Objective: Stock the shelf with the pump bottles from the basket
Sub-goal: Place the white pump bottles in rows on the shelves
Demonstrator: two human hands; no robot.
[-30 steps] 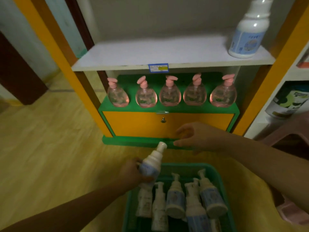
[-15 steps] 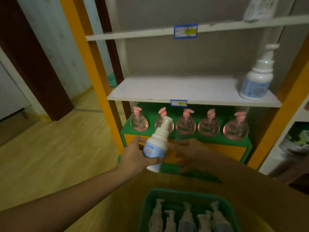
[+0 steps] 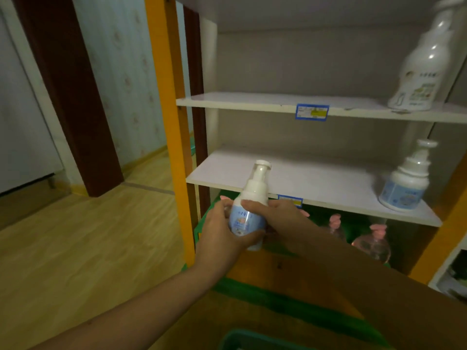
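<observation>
In the head view, a pump bottle (image 3: pixel 249 213) is being held upright in front of the near edge of the middle shelf (image 3: pixel 298 178), toward its left end and not yet resting on it. It is being gripped by the left hand (image 3: pixel 222 231), whose fingers and thumb are wrapped round the lower body from the left, and by the right hand (image 3: pixel 275 218), whose fingers are curled against the shoulder of the bottle from the right. Both hands are therefore closed on the same bottle, brought together around it. The two-handed hold is probably being used to keep the tall pump head upright and the label facing outward while the bottle is being carried toward the board.

At the far right of the same shelf, a matching bottle (image 3: pixel 404 183) is standing against the side panel; the row is apparently being filled from that end. On the upper shelf (image 3: pixel 252 103) a larger white bottle (image 3: pixel 419 72) is standing at the right. Below the middle shelf, pink pump bottles (image 3: pixel 371 243) are partly being hidden behind the right forearm, on a green base.

Only the rim of the green basket (image 3: pixel 242 337) is being shown at the near bottom edge; its contents cannot be told from here.
</observation>
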